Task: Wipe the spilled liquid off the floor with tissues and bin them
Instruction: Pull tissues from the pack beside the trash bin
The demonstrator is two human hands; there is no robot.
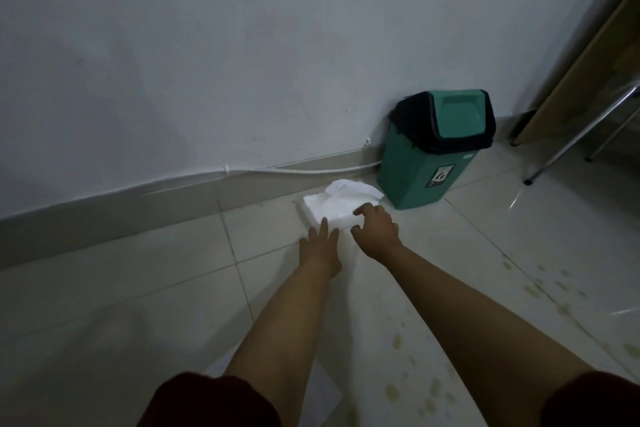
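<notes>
Tissues (337, 204): white pack on the floor, just left of the green bin (426, 156), directly ahead of you. Your right hand (375, 232) is nearer, fingers curled onto its near edge; your left hand (320, 248) lies flat, fingertips touching it.

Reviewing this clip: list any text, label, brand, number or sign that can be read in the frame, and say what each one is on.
No words or numbers can be read.
Bin, front: a black-and-white sticker with a pictogram, too small and blurred to make out.
Bin, upper right of the front: a small pale label, too blurred to read.
Tissues, wall and floor: no print visible.
</notes>
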